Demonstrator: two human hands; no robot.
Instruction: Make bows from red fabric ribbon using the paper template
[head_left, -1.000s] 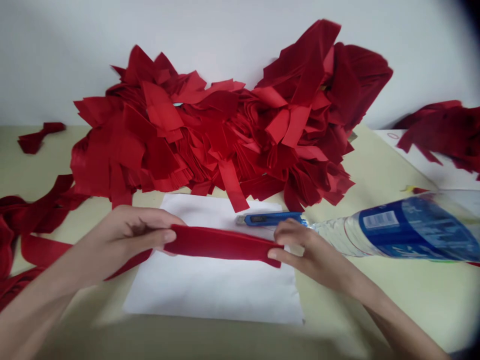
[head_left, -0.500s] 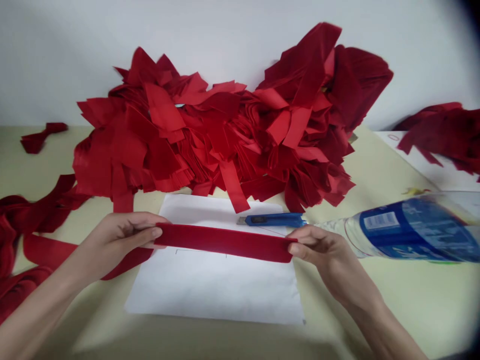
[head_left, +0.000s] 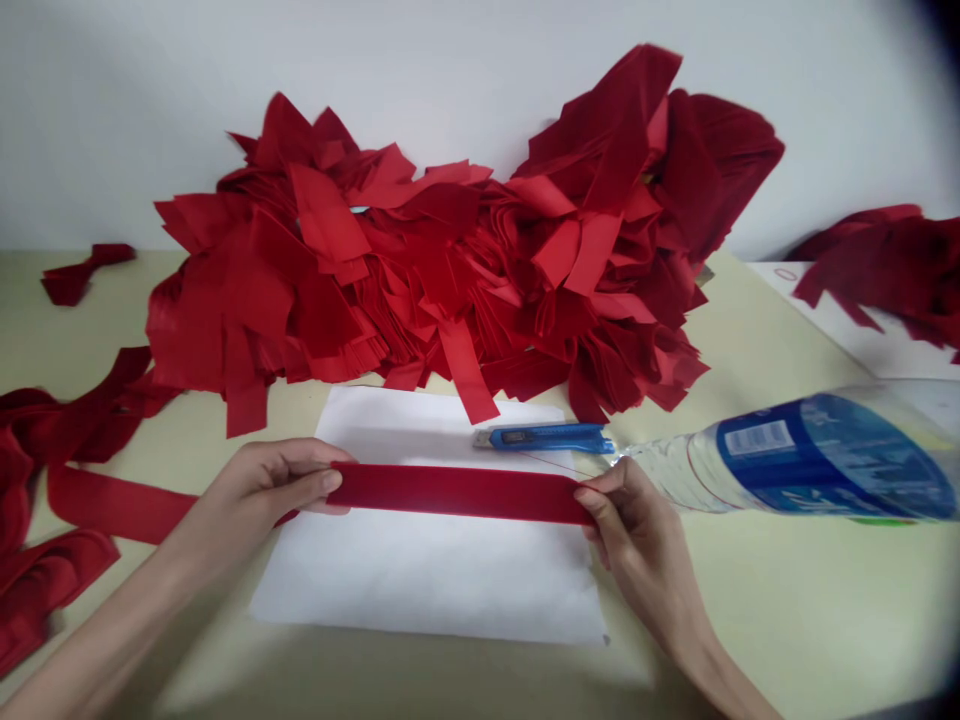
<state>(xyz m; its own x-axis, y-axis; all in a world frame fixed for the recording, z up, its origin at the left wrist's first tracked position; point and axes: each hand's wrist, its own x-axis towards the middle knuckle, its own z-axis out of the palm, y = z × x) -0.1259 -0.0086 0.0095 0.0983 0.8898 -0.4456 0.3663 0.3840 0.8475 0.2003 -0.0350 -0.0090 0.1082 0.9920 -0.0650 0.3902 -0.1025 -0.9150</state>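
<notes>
A red ribbon strip [head_left: 457,492] is stretched flat across a white paper sheet [head_left: 435,575]. My left hand [head_left: 266,490] pinches the strip where it comes in from the long ribbon tail [head_left: 112,505] on the left. My right hand [head_left: 630,530] pinches the strip's right end at the paper's edge. Just behind the strip lies a blue utility knife [head_left: 544,437], untouched.
A big heap of cut red ribbon pieces [head_left: 450,260] fills the back against the wall. A plastic water bottle with a blue label [head_left: 795,465] lies on its side at the right. More red pieces [head_left: 885,265] sit far right, and loose ribbon [head_left: 45,440] lies at the left.
Both hands have lowered the strip onto the paper and pulled it straight and level. My right hand shifted slightly right and nearer; the ribbon tail at the left now lies flatter.
</notes>
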